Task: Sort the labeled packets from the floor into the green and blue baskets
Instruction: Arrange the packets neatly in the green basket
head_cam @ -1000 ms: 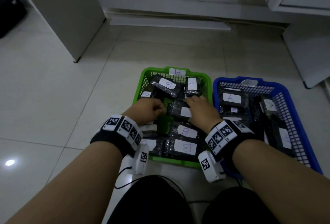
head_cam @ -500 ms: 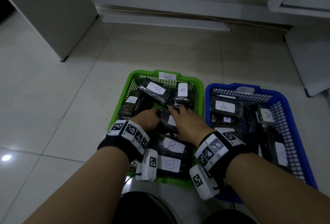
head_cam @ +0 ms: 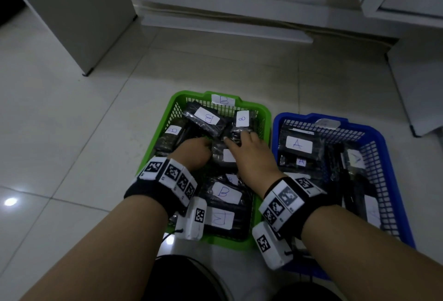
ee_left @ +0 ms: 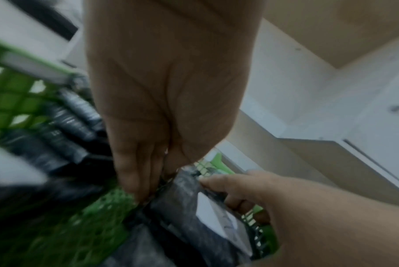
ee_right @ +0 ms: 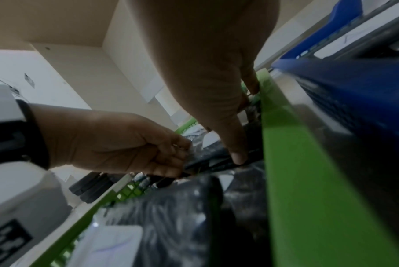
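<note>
A green basket [head_cam: 256,105] tagged B holds several black packets with white B labels [head_cam: 206,118]. Beside it on the right stands a blue basket [head_cam: 354,121] with packets labelled A [head_cam: 298,143]. Both hands are inside the green basket on one black labelled packet [head_cam: 225,157] in its middle. My left hand [head_cam: 206,149] pinches the packet's left edge with curled fingers [ee_right: 171,159]. Over its right side lies my right hand [head_cam: 239,142], thumb pressing on top [ee_right: 238,157] and fingers [ee_left: 230,196] curled round the edge. The packet's label is partly hidden.
White tiled floor [head_cam: 72,133] surrounds the baskets. A white cabinet [head_cam: 72,13] stands at the back left, and another [head_cam: 419,85] at the right. A low white plinth [head_cam: 227,10] runs along the back. My knees fill the bottom edge.
Both hands have stayed on the same packet in the middle of the green basket and sunk a little lower into it. The head view has swung slightly.
</note>
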The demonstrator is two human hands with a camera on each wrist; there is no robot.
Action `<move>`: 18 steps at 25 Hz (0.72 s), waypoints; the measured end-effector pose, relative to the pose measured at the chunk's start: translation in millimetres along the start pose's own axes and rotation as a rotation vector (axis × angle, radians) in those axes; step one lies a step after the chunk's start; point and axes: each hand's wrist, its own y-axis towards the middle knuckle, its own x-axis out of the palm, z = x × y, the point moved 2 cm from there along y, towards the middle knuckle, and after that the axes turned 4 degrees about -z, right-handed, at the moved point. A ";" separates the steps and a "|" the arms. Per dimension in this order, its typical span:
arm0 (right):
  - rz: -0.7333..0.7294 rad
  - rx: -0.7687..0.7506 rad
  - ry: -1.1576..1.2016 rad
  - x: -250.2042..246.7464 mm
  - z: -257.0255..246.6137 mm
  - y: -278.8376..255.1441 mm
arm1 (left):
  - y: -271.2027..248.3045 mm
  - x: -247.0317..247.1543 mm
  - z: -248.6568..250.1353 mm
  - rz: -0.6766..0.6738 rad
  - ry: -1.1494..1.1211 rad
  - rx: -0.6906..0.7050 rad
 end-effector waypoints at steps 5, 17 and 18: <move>0.190 -0.011 0.268 -24.3 -8.9 5.2 | 3.9 -40.1 -18.5 0.450 -0.130 0.015; -0.112 -0.010 0.316 -14.1 -42.9 75.8 | 8.3 -56.2 -70.9 0.344 0.203 0.124; -0.111 -0.018 0.314 -14.8 -43.0 75.6 | 8.3 -55.9 -72.1 0.369 0.161 0.128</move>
